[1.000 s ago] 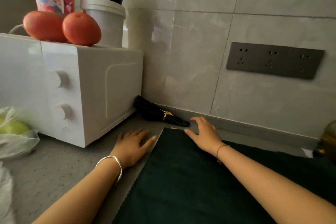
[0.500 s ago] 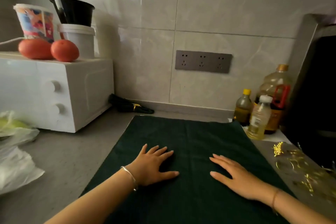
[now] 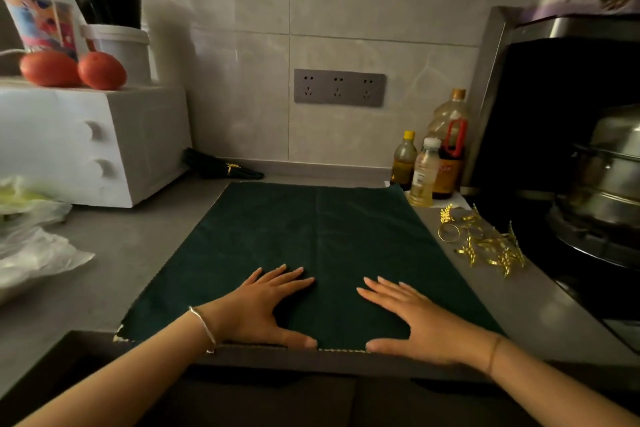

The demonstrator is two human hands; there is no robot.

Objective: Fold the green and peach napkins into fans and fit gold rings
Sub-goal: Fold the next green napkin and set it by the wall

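From the head view, the green napkin (image 3: 311, 253) lies spread flat on the grey counter (image 3: 114, 253), its near hem running along the counter's near edge and its far edge close to the tiled wall. A second ago both hands were working at its far left corner; half a second ago they lay flat mid-cloth. Now they have drawn back to the near edge. The left hand (image 3: 258, 308) and right hand (image 3: 412, 319) press down side by side, a gap of bare cloth between them, fingers (image 3: 294, 284) straight and spread apart, gripping nothing, each thumb reaching along the hem. That sweep from far to near reads as smoothing finished, and the thumbs at the hem suggest the first pleat is about to be lifted.

The cloth looks dark green and matte, with a faint crease running down its middle and a pale zigzag trim showing at the near hem and near left corner. The gold rings (image 3: 481, 239) lie in a loose heap on the counter just right of the napkin, untouched. Against the far wall, beside the white oven (image 3: 104, 142), a dark folded napkin (image 3: 221, 168) already wears a gold ring. No peach napkin is in sight.
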